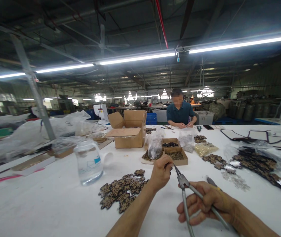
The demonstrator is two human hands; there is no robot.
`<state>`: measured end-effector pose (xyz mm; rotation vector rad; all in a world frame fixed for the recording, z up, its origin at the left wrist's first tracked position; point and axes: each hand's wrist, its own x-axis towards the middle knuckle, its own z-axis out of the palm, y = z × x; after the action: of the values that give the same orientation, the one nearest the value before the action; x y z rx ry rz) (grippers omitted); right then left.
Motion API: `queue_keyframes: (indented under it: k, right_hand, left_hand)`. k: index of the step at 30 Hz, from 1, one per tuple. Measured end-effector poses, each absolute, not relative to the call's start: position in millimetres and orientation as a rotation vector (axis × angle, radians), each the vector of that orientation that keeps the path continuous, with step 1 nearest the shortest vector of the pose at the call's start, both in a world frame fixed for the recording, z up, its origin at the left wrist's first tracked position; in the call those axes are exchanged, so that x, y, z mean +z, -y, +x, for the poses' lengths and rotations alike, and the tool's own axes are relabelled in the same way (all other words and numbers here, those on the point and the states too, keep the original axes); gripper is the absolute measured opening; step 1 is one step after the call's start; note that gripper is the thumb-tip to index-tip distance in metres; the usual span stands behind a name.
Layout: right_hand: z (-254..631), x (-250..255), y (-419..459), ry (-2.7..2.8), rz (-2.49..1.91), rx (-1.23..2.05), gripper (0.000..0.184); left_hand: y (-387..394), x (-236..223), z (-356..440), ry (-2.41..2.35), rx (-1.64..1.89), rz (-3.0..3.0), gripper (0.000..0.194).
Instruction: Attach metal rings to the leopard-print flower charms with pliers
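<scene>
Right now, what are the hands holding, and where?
The right hand holds pliers by the handles; anything the left hand pinches is too small to tell.

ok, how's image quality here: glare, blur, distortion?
Head view: tube lights blown out below a dark roof; head view: plastic sheeting toward the left looks soft and stretched; head view: pliers in the right hand fairly crisp.

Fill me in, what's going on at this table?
The right hand holds pliers, their tips beside the pinched left hand; what that hand holds is too small to tell. A pile of patterned pieces lies to the left, and a divided box of small parts stands beyond. Across the table, a co-worker has both hands close together.
</scene>
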<state>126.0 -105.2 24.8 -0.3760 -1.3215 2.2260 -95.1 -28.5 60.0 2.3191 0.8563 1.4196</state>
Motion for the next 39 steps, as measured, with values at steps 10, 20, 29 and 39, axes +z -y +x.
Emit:
queue_keyframes:
  k: [10,20,29,39]
  right_hand:
    - [127.6,25.7,105.0,1.342,-0.393,2.219,0.084]
    - [125.5,24.4,103.1,1.325,-0.383,2.180,0.087]
    - [125.8,28.0,104.9,1.317,-0.386,2.147,0.088]
    - [122.2,29.4,107.5,1.341,-0.371,2.164,0.088]
  left_hand:
    - [28.6,64.1,-96.7,-0.848,1.337,2.396,0.021]
    - [30.6,65.4,-95.3,-0.909,1.396,2.233,0.014]
    - [15.3,41.3,-91.0,-0.753,1.165,1.336,0.042]
    - [22.1,39.8,-86.7,-0.560,1.091,1.063,0.040]
